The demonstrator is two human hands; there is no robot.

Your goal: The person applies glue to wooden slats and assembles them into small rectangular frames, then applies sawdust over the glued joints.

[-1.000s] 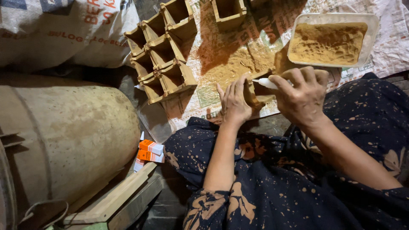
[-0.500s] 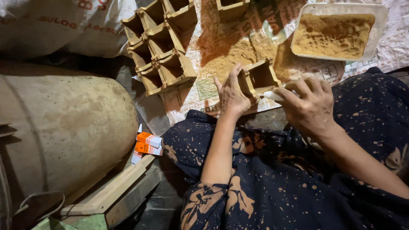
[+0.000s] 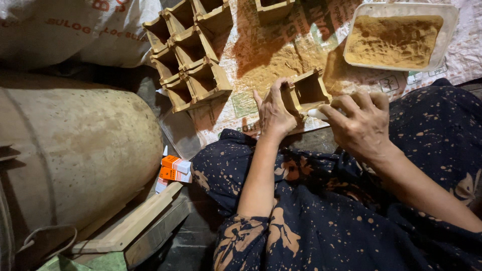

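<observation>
Steadiness matters: left hand [image 3: 275, 113] presses flat-fingered against the small square wooden mould [image 3: 307, 92], right hand [image 3: 360, 125] beside it pinching a white stick-like tool [image 3: 318, 114]. Keeping the mould braced seems wise, with the white tray of brown powder [image 3: 399, 41] beyond it.

The small open box [image 3: 307, 90] under the left hand [image 3: 275, 113] looks like matt brown cardboard or thin wood, dusted with powder; the cluster of matching boxes [image 3: 193, 55] at ten o'clock from it has the same dull, rough finish. The right hand [image 3: 361, 125] grips a smooth white tool [image 3: 317, 114], seemingly plastic. At one o'clock a translucent plastic tray [image 3: 449, 37] holds coarse ochre powder [image 3: 391, 40]. The woven plastic sheet [image 3: 261, 65] beneath shines faintly. At nine o'clock, a big mottled, matt drum [image 3: 75, 150]; the garment [image 3: 326, 221] is soft printed cloth
</observation>
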